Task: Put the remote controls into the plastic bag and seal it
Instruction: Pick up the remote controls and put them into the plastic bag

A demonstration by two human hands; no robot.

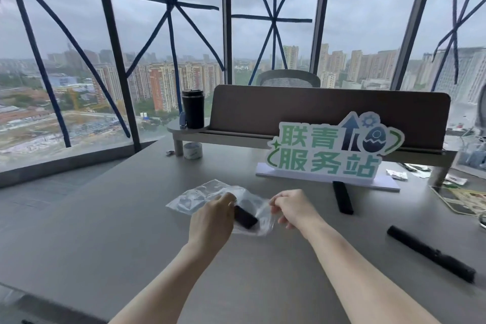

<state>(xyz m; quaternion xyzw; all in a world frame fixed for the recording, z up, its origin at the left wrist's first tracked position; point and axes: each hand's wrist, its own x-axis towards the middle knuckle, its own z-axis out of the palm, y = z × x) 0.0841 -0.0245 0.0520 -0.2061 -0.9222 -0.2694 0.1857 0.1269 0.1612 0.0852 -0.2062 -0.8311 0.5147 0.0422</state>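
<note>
A clear plastic bag [200,193] lies on the grey table [105,218] in front of me. My left hand [211,218] grips a black remote control [246,216], whose end sits inside the bag's opening. Pinching the bag's right edge is my right hand [290,208], which holds the mouth apart. A second black remote [342,197] lies farther right, just below the sign. A third, longer black remote [431,254] rests near the table's right side.
A white and green sign [331,150] stands behind the bag on a white base. A desk shelf [263,137] carries a black tumbler [193,109]; a tape roll [192,150] sits under it. Papers and wrappers [462,197] lie at far right.
</note>
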